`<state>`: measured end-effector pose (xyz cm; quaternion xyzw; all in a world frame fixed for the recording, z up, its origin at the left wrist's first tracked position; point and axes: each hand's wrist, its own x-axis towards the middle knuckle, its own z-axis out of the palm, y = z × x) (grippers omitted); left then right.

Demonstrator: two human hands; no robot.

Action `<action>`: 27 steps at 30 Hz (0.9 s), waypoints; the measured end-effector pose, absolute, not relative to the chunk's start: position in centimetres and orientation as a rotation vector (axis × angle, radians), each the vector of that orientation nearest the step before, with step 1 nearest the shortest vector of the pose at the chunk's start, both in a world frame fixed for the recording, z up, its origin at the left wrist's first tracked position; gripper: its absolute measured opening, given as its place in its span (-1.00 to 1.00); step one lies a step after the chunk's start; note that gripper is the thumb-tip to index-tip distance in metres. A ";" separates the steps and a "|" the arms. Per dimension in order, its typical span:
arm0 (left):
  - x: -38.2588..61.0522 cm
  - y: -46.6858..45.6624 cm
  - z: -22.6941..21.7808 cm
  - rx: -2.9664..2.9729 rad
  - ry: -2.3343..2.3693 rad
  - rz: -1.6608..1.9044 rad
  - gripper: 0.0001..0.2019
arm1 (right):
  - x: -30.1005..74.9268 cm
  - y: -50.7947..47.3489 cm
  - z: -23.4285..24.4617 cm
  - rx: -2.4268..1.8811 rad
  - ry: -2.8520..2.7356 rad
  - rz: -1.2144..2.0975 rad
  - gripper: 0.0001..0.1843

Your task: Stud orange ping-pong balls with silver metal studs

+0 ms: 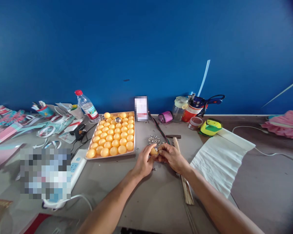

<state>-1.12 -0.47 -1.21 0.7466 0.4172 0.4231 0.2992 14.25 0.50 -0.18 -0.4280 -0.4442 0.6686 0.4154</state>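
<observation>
My left hand [144, 162] is closed around an orange table tennis ball [153, 151], which has a small silvery patch on its upper side. Against that ball press the pinched fingers of my right hand [173, 158]; what they hold is too small to make out. Just behind both hands lies a pile of small shiny metal pieces [153, 139]. To the left, a shallow box [134, 138] is filled with orange balls [108, 138], and a silvery object [118, 120] rests among the back ones. Under my right wrist runs the wooden handle of a hammer [188, 191].
A tilted water bottle [86, 105] stands behind the box. A white power strip [76, 164] and cables lie left. At the back right are a glass jar [180, 110], red cup [191, 112] and yellow tape measure [210, 127]; white cloth [217, 162] lies in front.
</observation>
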 end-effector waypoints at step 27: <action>-0.7 0.1 -0.7 1.292 0.989 1.164 -0.64 | 15.8 0.8 -0.7 -1.528 -2.431 0.197 -0.83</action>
